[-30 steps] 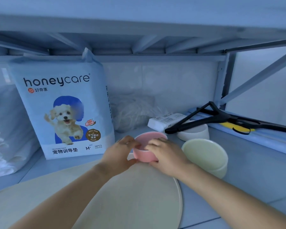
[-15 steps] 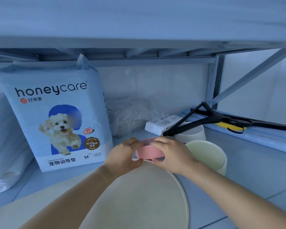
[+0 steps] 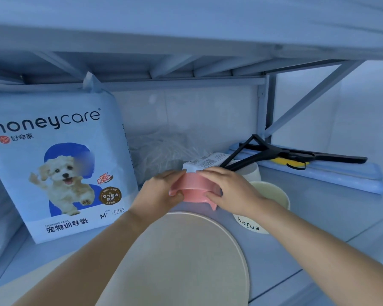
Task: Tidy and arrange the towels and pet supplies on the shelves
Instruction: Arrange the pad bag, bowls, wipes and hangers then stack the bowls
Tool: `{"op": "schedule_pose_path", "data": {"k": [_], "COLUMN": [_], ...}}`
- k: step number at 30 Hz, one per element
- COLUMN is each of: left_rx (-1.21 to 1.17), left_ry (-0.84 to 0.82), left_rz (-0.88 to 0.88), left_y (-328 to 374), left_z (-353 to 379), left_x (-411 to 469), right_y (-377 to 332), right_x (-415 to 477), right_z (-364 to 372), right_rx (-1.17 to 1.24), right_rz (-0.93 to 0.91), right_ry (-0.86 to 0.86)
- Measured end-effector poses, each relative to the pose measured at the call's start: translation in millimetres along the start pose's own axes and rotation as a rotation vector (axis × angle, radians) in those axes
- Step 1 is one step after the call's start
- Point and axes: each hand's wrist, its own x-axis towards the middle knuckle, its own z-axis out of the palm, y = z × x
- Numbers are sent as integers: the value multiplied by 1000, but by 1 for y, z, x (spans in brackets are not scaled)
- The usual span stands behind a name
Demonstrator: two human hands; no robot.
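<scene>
Left hand [image 3: 160, 194] and right hand [image 3: 229, 191] grip a pink bowl [image 3: 194, 186] at frame centre, fingers [image 3: 211, 173] curled round it; next, it likely needs placing beside the cream bowl [image 3: 276, 195]

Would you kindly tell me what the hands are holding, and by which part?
The pink pet bowl, gripped by its side wall: left hand on its left, right hand on its right.

Both bare forearms reach forward from the lower corners and stand close to each other at the middle. The left hand [image 3: 160, 194] and the right hand [image 3: 233, 191] face each other, fingers curled over the top and thumbs below, and each grips one side of a pink bowl [image 3: 195, 184].
</scene>
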Motion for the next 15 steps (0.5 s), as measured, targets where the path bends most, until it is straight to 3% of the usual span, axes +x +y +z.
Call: {"op": "schedule_pose_path", "data": {"k": [7,15], "left_rx": [14,-6], "left_ry": [-32,49], "left_rz": [61,30], "left_y": [6,27], "left_z": [1,6], "left_x": [17,45], "right_y": [25,65], "right_x": [9,25], "right_z": [-10,-24], "right_rx": [-17,-38], "right_rz": [-86,-289], "right_ry": [-63,-156]}}
